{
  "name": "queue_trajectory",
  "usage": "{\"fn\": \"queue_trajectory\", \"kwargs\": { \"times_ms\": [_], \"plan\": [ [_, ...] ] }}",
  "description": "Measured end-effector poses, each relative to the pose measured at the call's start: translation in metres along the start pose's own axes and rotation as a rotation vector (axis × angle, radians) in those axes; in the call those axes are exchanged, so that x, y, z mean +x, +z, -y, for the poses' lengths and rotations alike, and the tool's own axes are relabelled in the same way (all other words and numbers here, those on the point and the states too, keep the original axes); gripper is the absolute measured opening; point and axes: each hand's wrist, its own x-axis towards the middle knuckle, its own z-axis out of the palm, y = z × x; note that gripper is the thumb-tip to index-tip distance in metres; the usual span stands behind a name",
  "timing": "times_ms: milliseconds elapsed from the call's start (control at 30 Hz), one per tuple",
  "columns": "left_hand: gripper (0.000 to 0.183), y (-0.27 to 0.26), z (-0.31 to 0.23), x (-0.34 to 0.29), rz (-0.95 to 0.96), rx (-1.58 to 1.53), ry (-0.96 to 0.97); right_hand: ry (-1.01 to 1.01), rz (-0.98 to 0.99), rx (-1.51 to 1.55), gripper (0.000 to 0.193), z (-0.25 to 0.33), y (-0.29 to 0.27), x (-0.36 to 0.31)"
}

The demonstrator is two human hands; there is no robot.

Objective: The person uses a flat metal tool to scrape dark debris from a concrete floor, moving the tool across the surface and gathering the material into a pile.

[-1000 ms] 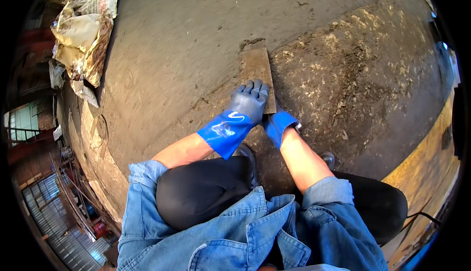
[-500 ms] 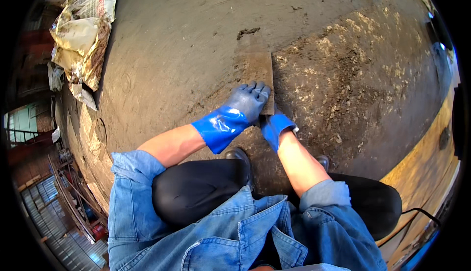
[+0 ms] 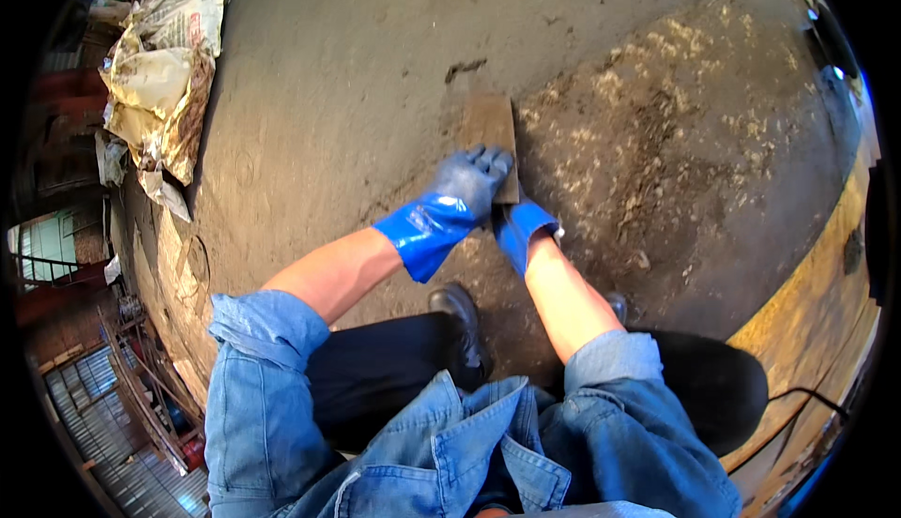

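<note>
A flat rectangular trowel (image 3: 490,122), brown with wet mortar, lies in front of me, its long side pointing away. My left hand (image 3: 469,176), in a blue rubber glove dirtied grey at the fingers, presses on the top of the trowel's near half. Its fingers curl toward the right edge. My right hand (image 3: 518,227), gloved in blue too, reaches under the near end of the trowel. The trowel hides its fingers, though the hand appears to hold the tool from beneath. Just past the far end, a dark clump of mortar (image 3: 464,69) rests on the smooth grey surface (image 3: 328,86).
Rough, crumbly ground (image 3: 648,152) spreads to the right, bordered by a yellowish board (image 3: 798,283). Crumpled, dirty bags (image 3: 164,77) lie at the far left. My boot (image 3: 457,316) stands close behind the hands. Scrap wood and metal (image 3: 141,387) lie at the lower left.
Both hands and the trowel have shifted slightly away from me over the surface. My left leg has moved, so more of the left boot shows.
</note>
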Motion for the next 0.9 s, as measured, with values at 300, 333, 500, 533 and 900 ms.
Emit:
{"fn": "queue_trajectory", "kwargs": {
  "times_ms": [300,333,500,533,900],
  "plan": [
    [0.059,0.025,-0.005,-0.004,-0.221,-0.009,0.029,-0.295,0.032,-0.295,0.033,-0.009,-0.012,0.035],
    [0.055,0.025,-0.011,-0.009,-0.283,0.013,-0.055,-0.283,0.016,-0.256,0.033,-0.011,-0.006,0.034],
    [0.054,0.000,-0.001,0.035,-0.076,0.052,-0.177,-0.051,0.199,-0.173,0.022,0.037,0.029,0.025],
    [0.055,-0.016,0.010,0.040,0.012,0.055,-0.206,0.012,0.093,-0.108,0.024,0.042,0.064,0.003],
    [0.049,0.029,-0.005,0.045,-0.183,0.080,-0.302,-0.304,0.127,-0.384,0.044,0.040,-0.011,0.033]
  ]
}}
